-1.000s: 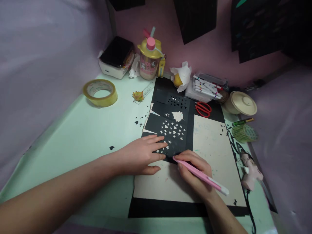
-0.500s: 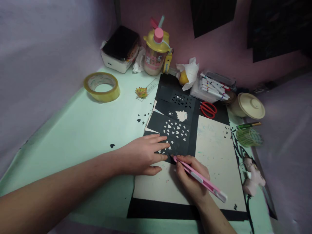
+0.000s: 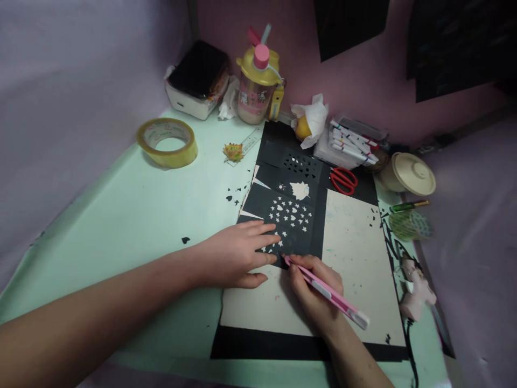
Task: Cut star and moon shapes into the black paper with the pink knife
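Observation:
My left hand (image 3: 246,253) lies flat with fingers spread, across the lower left of a black paper sheet (image 3: 301,242). Star and heart shapes are cut out of that sheet, and pale board shows through the holes. In my right hand (image 3: 317,285) is a pink craft knife (image 3: 329,293), gripped like a pen. Its tip meets the black paper near the lower edge, just right of my left fingertips. Beneath lies a large whitish board (image 3: 359,269). Farther up, black paper (image 3: 301,166) shows triangular cut-outs and a leaf-shaped one.
A tape roll (image 3: 167,156) and a small dried leaf (image 3: 233,152) lie at the left. Along the back stand a drink bottle (image 3: 253,102) and a box of markers (image 3: 347,145). Red scissors (image 3: 343,180) and a lidded pot (image 3: 412,175) are at the right. Black scraps (image 3: 186,240) are scattered.
The knife's rear end has swung slightly left and up with my right hand, its tip staying near the same spot. The left hand stays in place. The whole view has shifted slightly.

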### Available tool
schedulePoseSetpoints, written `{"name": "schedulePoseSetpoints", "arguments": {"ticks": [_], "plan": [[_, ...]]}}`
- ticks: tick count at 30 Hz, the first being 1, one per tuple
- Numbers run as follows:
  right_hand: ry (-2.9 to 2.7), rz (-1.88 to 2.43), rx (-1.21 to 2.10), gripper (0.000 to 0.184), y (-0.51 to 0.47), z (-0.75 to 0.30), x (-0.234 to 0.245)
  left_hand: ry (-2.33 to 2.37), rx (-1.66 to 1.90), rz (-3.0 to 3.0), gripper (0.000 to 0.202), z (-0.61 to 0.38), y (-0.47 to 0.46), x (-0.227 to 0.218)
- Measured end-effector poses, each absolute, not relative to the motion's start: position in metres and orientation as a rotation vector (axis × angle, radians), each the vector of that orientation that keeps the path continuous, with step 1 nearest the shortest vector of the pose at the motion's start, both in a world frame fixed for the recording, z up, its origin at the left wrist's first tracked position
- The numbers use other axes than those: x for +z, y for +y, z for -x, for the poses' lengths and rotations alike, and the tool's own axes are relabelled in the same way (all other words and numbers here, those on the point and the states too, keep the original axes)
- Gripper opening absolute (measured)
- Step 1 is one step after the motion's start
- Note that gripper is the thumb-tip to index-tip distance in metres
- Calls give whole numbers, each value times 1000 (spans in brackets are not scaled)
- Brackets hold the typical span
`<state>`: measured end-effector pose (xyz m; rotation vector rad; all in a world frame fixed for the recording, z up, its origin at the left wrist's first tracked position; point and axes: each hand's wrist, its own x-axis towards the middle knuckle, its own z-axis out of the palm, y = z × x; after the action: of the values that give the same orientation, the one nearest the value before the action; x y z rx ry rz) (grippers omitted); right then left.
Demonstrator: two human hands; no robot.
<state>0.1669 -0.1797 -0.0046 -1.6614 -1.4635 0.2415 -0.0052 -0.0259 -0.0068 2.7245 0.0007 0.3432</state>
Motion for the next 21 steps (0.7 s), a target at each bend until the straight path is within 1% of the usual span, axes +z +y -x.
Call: {"name": "schedulePoseSetpoints", "arguments": {"ticks": [8,11,14,17,21], "plan": [[-1559,1652,258,20,-182,-166,-4,-10,353,-2724,33,6,-26,-8],[-1711,1645,166,24,-184,-166,-5,-2,337,-2729,33,6,-26,-7],[-1824,1603,4,26,-184,-166,-9,5,339,-2725,33,5,-26,-6],[-1874,1544,-109,24,-181,-165,-10,2,342,-2723,34,5,-26,-6],[-1897,1525,-128,19,-179,-165,-11,2,309,-2731,36,5,-25,-4]]}}
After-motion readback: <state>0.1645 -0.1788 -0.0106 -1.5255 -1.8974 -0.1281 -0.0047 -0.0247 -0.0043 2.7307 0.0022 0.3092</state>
